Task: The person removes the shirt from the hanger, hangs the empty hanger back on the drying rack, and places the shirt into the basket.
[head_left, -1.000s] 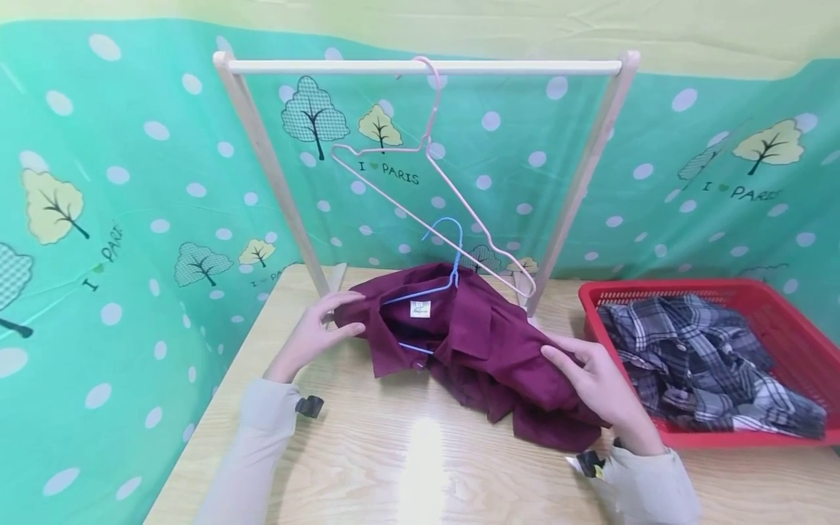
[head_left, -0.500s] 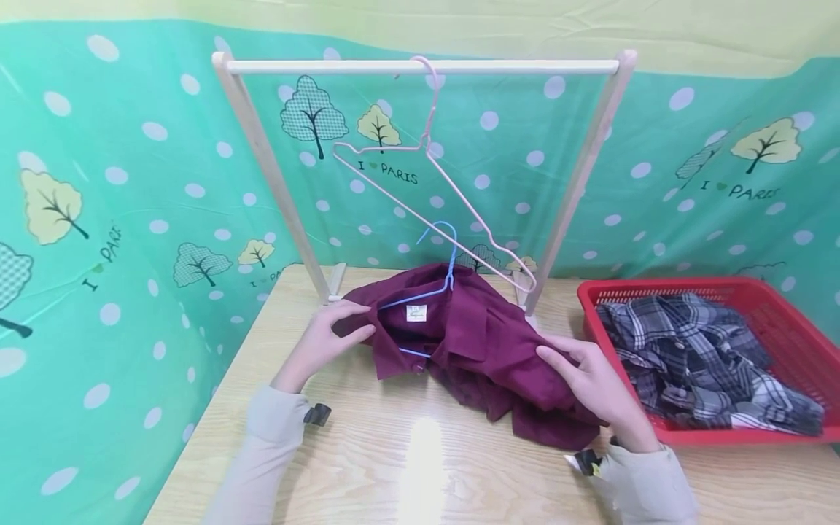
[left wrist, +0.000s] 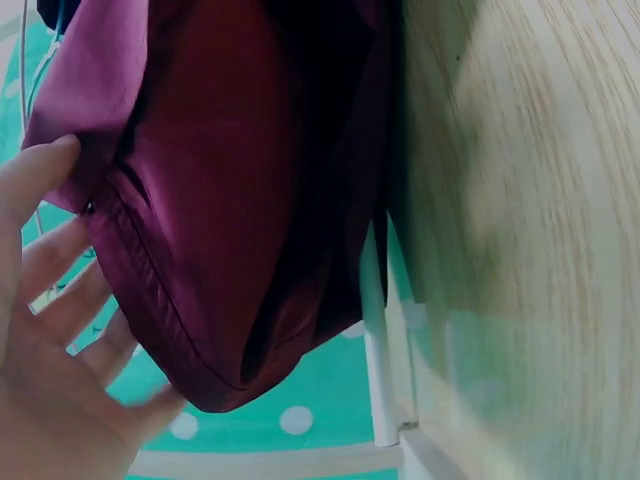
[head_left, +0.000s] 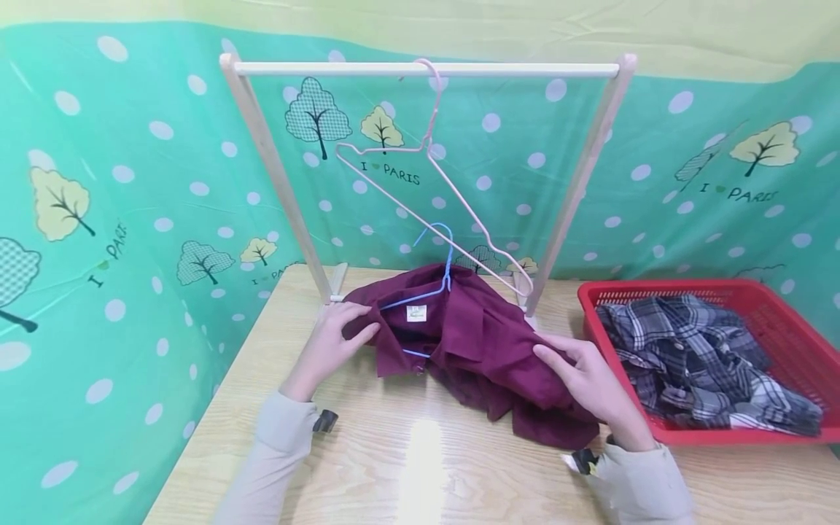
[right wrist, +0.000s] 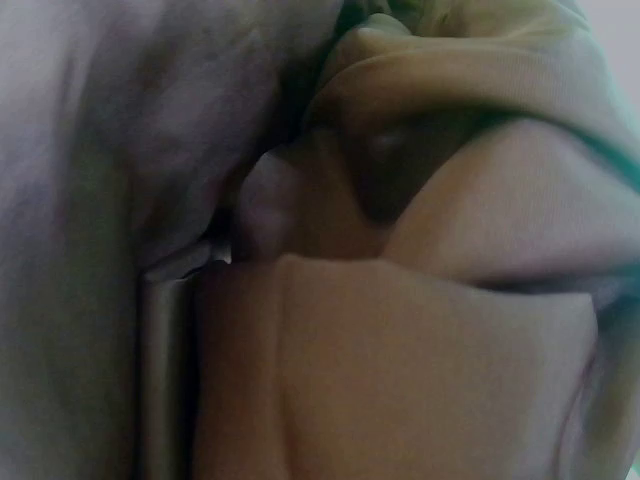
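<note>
A maroon collared shirt [head_left: 462, 335] lies bunched on the table, its neck opening facing up with a white label [head_left: 416, 313] inside. Within it sits a blue hanger [head_left: 450, 251], whose hook rises out of the collar while its lower bar shows through the opening. My left hand [head_left: 328, 346] pinches the shirt's left shoulder; in the left wrist view the thumb lies on the maroon cloth [left wrist: 220, 180] and the other fingers are behind it. On the opposite side my right hand [head_left: 593, 379] grips the right shoulder between thumb and fingers. Cloth fills the dim right wrist view.
Behind the shirt stands a wooden rack [head_left: 525, 70], with a pink hanger [head_left: 394, 150] on its bar reaching down in front of the blue hook. To the right, a red basket [head_left: 656, 286] holds plaid clothing [head_left: 689, 350]. The wooden table [head_left: 367, 452] extends toward me.
My left hand has moved right and slightly farther over the shirt's left shoulder. The blue hanger's hook has shifted a little to the left. My right hand keeps its hold, almost still.
</note>
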`<state>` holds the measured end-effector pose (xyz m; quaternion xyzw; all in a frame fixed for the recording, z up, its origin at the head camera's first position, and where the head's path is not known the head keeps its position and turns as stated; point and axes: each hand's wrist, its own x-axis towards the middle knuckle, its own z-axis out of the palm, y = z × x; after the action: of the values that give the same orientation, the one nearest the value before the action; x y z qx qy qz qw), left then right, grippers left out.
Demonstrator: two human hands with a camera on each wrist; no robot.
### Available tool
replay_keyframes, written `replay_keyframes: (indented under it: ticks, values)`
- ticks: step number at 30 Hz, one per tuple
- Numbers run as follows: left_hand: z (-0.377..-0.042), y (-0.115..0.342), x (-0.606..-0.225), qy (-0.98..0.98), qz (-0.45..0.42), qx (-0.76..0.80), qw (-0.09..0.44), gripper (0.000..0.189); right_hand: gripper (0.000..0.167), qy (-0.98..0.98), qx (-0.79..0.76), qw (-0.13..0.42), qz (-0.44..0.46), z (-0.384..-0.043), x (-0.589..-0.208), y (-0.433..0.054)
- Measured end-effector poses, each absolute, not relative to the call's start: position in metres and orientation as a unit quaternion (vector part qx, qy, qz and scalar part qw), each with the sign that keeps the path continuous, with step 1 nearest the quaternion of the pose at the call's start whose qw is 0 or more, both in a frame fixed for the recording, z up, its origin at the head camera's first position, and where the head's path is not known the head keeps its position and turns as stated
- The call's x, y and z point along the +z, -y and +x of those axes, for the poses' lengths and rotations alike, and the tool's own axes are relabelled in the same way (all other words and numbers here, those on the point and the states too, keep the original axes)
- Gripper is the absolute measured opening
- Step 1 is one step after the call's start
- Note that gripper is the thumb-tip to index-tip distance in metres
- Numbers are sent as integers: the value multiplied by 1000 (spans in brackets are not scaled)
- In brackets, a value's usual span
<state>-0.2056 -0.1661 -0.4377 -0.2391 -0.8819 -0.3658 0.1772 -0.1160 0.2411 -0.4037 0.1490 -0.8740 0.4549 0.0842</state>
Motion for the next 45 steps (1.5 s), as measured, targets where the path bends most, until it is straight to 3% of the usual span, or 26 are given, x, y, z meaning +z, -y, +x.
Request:
replay_keyframes:
  ticks: [23,32,45]
  values:
    - [-204,141,-422,834,-271,-426,223,24,31,859,475,75,174,-123,-406,-240]
    - [-198,111,-421,819,-304,-447,191,19,28,856,454,57,240,-129,-409,-225]
    - [-193,85,-405,812,-288,-448,238,13,28,859,442,56,254,-131,-409,-221]
